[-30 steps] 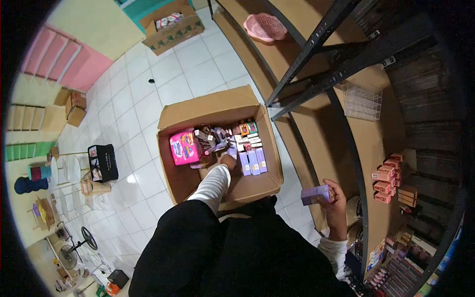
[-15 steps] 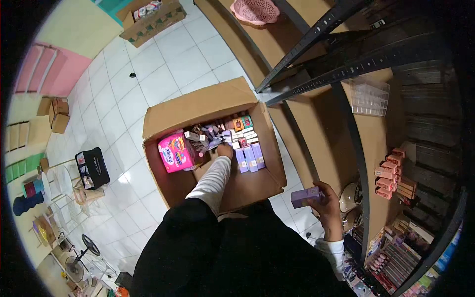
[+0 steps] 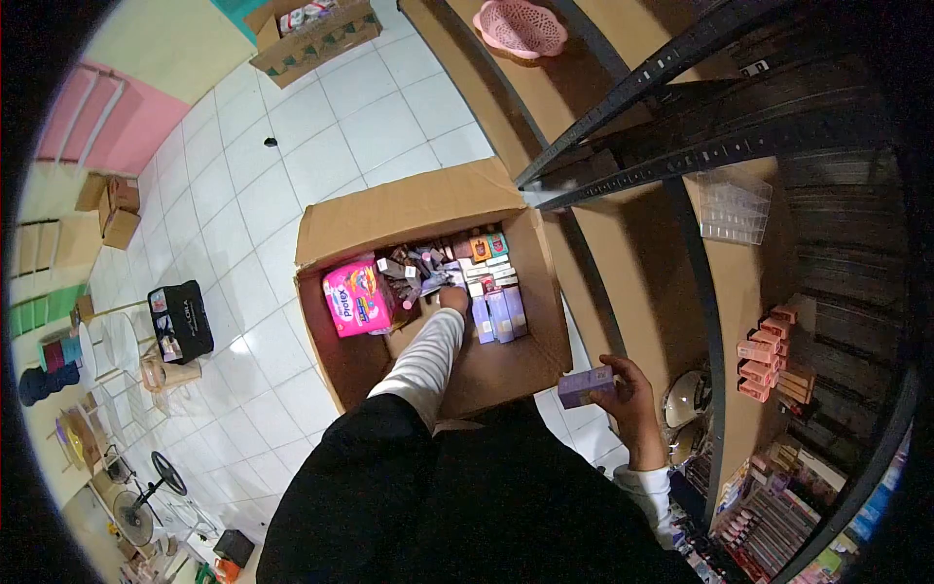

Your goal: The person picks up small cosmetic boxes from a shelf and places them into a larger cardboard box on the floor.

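My right hand (image 3: 630,401) is closed around a small purple carton (image 3: 587,386), held just outside the lower right corner of a large open cardboard box (image 3: 409,209). My left hand (image 3: 453,299) reaches down inside that box, among small cosmetic packs. Its fingers are mostly hidden, so their grip does not show. Right beside it stand several upright lilac cartons (image 3: 499,316). Behind these are small white cartons (image 3: 493,272) and an orange carton (image 3: 481,248). A pink Protex pack (image 3: 356,298) leans at the box's left side, near a jumble of small tubes (image 3: 413,268).
Black-framed shelving (image 3: 671,180) runs along the right, bearing a pink basket (image 3: 520,27), a clear plastic organizer (image 3: 735,206) and stacked salmon-coloured cartons (image 3: 762,355). A black bag (image 3: 181,321) lies on the tiled floor to the left. Another cardboard box (image 3: 316,44) stands at the far end.
The whole view has shifted slightly. My right hand, with the purple carton, has come a little left towards the large box. My left hand stays down among the packs.
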The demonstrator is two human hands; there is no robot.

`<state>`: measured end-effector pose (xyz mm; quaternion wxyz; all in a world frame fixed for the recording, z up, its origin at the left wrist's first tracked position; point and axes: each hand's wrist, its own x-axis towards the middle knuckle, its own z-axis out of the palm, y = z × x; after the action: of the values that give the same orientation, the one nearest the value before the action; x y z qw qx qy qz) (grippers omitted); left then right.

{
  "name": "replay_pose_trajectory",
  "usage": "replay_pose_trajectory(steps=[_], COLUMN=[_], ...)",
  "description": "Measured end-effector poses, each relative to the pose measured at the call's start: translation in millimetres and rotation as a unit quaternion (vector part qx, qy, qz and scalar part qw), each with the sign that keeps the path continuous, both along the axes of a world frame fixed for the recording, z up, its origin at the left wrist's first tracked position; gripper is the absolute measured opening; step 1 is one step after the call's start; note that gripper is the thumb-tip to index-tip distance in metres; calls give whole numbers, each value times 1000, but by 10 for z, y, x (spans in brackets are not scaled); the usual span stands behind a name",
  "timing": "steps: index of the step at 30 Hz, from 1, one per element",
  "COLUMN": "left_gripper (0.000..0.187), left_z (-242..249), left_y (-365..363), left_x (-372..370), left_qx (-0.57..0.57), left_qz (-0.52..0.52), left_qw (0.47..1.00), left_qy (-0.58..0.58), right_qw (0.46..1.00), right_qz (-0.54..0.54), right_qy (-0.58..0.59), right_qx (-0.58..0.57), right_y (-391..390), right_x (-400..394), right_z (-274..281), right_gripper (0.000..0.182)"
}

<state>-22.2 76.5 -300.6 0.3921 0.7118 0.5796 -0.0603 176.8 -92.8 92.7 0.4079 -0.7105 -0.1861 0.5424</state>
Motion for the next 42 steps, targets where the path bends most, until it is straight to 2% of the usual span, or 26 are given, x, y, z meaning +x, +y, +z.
replay_pose_trajectory(steps=[1, 4, 7, 10, 13, 14, 17, 22, 28, 31, 34, 37, 38, 42], left_gripper=[18, 20, 22, 35, 46, 52, 53, 66, 69, 70, 71, 72, 69, 64], left_z=[25, 65, 78, 92, 298, 456, 88, 91, -60, 9, 57, -46, -107, 116], left_y=[11, -37, -87, -86, -89, -48, -41, -51, -24, -25, 1, -45, -21, -8], left_x=[-1, 50, 37, -18, 95, 130, 95, 150, 137, 162, 171, 115, 82, -78], left_qx=[0, -61, -117, -165, -103, -99, -124, -83, -106, -45, -73, -74, -112, -97], left_qz=[-30, 195, 408, 457, 507, 495, 430, 358, 367, 314, 297, 349, 346, 253], left_qw=[999, 977, 897, 835, 820, 847, 888, 930, 924, 948, 952, 934, 931, 962], left_qy=[19, -55, -120, -258, -244, -166, -100, -2, 15, 11, 29, -25, -33, -27], right_qw=[1000, 1000, 1000, 1000, 1000, 1000, 1000, 1000, 1000, 1000, 1000, 1000, 999, 1000], right_qz=[5, 4, 9, 9, 11, 13, 9, -5, 7, 3, -2, 4, 7, -21], right_qy=[-5, 3, -6, -4, -3, -6, 1, -7, -14, -2, 4, -12, -19, -6], right_qx=[0, -10, -16, -14, -9, -7, -28, -24, -24, -24, -26, -27, -27, 20], right_y=[-13, -40, -33, -70, -84, -87, -111, -229, -151, -144, -164, -168, -163, -96], right_x=[0, 6, -18, -14, -14, -16, 0, 24, -9, -18, -11, -2, -7, -25], right_z=[-14, -18, 3, -26, -33, -31, -30, -117, -54, -37, -54, -45, -37, -37], right_gripper=[53, 53, 52, 52, 53, 53, 53, 53, 53, 53, 53, 54, 55, 56])
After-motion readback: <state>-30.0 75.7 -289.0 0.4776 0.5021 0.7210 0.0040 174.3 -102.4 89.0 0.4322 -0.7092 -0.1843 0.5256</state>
